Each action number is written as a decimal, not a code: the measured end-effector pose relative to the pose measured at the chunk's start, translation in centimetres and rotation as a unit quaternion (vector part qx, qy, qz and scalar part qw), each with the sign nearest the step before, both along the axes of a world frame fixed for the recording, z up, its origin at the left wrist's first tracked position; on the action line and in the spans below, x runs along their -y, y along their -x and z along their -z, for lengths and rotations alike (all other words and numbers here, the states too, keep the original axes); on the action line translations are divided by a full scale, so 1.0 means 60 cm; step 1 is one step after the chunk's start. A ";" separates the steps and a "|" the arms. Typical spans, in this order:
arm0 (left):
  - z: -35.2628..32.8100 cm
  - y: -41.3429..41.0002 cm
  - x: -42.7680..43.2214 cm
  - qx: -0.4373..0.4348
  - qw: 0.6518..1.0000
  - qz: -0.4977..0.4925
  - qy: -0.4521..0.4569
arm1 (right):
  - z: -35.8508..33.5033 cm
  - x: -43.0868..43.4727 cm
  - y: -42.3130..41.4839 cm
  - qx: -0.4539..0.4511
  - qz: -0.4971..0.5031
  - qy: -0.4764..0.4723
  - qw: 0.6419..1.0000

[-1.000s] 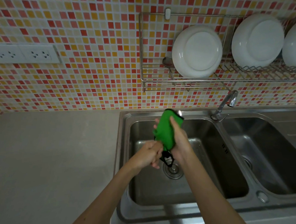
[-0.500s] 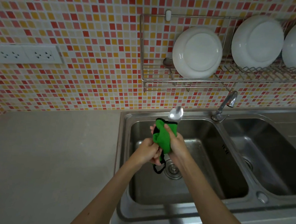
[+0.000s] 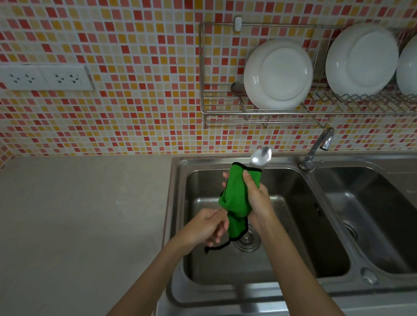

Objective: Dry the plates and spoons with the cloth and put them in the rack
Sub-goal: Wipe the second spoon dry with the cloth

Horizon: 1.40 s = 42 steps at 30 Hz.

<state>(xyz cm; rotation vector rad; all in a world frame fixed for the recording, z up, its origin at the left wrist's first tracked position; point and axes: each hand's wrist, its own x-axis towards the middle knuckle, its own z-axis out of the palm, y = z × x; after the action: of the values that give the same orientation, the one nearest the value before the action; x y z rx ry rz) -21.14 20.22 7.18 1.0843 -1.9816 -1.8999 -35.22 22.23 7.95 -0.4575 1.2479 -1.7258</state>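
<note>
Right hand [image 3: 257, 196] wrapped tight round green cloth [image 3: 236, 198] w/ black edging, gripping spoon [image 3: 260, 157] through it; shiny bowl sticks out the top, over left sink basin [image 3: 296, 210]. Left hand [image 3: 207, 226] closed at cloth's lower end, prob. on spoon handle, which is hidden. White plates [image 3: 278, 74] stand in wall rack [image 3: 229, 110] above.

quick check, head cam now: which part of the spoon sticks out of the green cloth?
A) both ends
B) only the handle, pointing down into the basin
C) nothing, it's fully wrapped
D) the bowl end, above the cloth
D. The shiny bowl of the spoon pokes out above the top edge of the green cloth, which the right hand has wrapped around the rest; no handle shows below.
</note>
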 end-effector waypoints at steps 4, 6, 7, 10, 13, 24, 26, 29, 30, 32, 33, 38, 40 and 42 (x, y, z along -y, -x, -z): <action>0.019 -0.008 -0.008 0.000 1.000 -0.017 0.003 | 0.015 -0.005 -0.012 -0.005 -0.003 -0.011 1.000; 0.024 -0.014 -0.009 -0.013 1.000 -0.024 0.007 | 0.020 -0.007 -0.013 -0.005 -0.003 -0.011 1.000; 0.026 -0.016 -0.009 -0.020 1.000 -0.020 0.009 | 0.021 -0.008 -0.014 -0.009 -0.005 -0.011 1.000; 0.022 -0.011 -0.011 -0.044 0.998 -0.032 0.015 | 0.020 -0.010 -0.025 -0.032 -0.027 -0.015 0.999; 0.013 0.003 -0.002 -0.064 0.995 -0.075 0.028 | 0.028 -0.012 -0.048 -0.028 -0.052 -0.016 0.998; -0.061 -0.077 0.138 0.037 0.985 -0.139 0.096 | 0.005 0.015 -0.059 -0.135 -0.098 -0.074 0.983; -0.077 -0.083 0.155 -0.002 0.988 -0.111 0.112 | -0.012 0.026 -0.078 -0.162 -0.135 -0.072 0.975; -0.095 -0.091 0.159 -0.062 0.992 -0.076 0.082 | -0.027 0.045 -0.122 -0.202 -0.194 -0.064 0.958; -0.098 -0.100 0.160 -0.074 0.991 -0.077 0.076 | -0.033 0.047 -0.141 -0.204 -0.209 -0.059 0.954; -0.094 -0.123 0.165 -0.076 0.991 -0.083 0.073 | -0.037 0.052 -0.177 -0.194 -0.230 -0.045 0.953; -0.094 -0.141 0.172 -0.072 0.991 -0.088 0.072 | -0.034 0.057 -0.198 -0.188 -0.233 -0.046 0.953; -0.150 -0.257 0.257 -0.173 0.954 -0.246 0.013 | 0.003 0.074 -0.287 -0.235 -0.211 -0.096 0.944; -0.172 -0.312 0.295 -0.160 0.959 -0.228 0.051 | 0.018 0.070 -0.327 -0.325 -0.200 -0.121 0.916; -0.169 -0.352 0.315 -0.117 0.973 -0.184 0.080 | 0.042 0.069 -0.373 -0.482 -0.180 -0.153 0.844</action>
<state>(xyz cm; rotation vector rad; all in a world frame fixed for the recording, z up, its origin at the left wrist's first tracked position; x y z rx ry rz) -0.02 1.32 17.33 1.0416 -1.6391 -1.5674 -12.82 18.09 5.44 -1.3680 1.9251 -0.9070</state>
